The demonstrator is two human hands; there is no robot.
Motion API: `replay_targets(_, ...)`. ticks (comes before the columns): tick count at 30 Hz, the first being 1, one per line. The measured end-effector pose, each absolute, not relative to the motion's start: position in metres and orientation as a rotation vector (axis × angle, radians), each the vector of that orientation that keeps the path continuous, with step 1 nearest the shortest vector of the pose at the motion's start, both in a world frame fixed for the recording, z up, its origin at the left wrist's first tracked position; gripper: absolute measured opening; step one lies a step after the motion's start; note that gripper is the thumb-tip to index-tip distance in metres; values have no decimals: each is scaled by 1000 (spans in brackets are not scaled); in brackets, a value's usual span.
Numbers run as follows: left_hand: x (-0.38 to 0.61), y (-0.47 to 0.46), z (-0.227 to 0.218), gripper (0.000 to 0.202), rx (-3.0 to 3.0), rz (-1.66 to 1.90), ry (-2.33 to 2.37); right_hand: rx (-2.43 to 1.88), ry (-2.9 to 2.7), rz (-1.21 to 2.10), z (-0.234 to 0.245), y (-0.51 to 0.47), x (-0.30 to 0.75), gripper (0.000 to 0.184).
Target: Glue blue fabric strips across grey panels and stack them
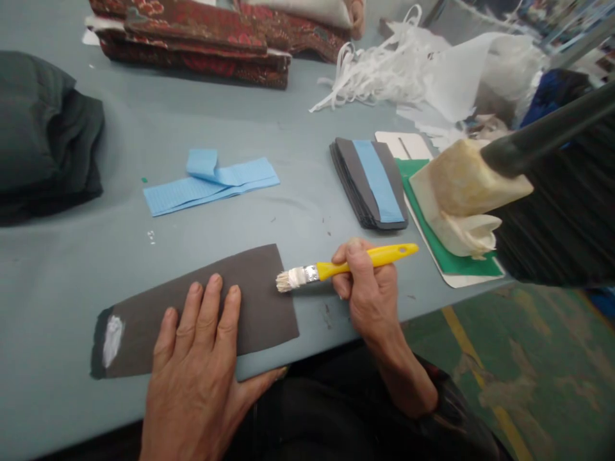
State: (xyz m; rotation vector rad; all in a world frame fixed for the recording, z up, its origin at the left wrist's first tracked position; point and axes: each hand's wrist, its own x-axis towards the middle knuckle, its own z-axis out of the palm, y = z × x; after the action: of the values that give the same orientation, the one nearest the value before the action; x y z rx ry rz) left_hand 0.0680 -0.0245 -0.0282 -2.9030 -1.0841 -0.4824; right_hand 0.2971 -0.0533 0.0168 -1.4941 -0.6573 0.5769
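Observation:
My left hand [199, 355] lies with its fingers spread on a dark grey tapered panel [262, 301], near the table's front edge. At the panel's left end is a white smear [113, 339] beside a darker strip. In my right hand [372, 288] is a yellow-handled paintbrush [331, 269], the fingers wrapped round its handle. The brush's whitish bristles point left, at the panel's right edge; whether they touch it I cannot tell. Behind the panel lies a folded light-blue strip [211, 186].
A stack of dark panels with a blue band [377, 182] stands back right, beside a green board [432, 250] bearing a cream container [446, 192]. Dark cloth [43, 134] lies left, patterned fabric [202, 38] and white scraps [384, 70] behind. A dark tube [552, 131] reaches in from the right.

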Motion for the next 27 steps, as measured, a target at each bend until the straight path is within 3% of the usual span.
replay_targets(8,67,-24,-28,91,-2901,-463,-1081,-1490,-730,622,4,-54,288,45)
replay_targets(19,68,-23,-27,95,-2840,-418,-1044,-1580,-795,390,7,-70,295,39)
replay_targets(27,67,-21,-29,89,-2796,-419,-1012,-1549,-831,515,3,-63,286,40)
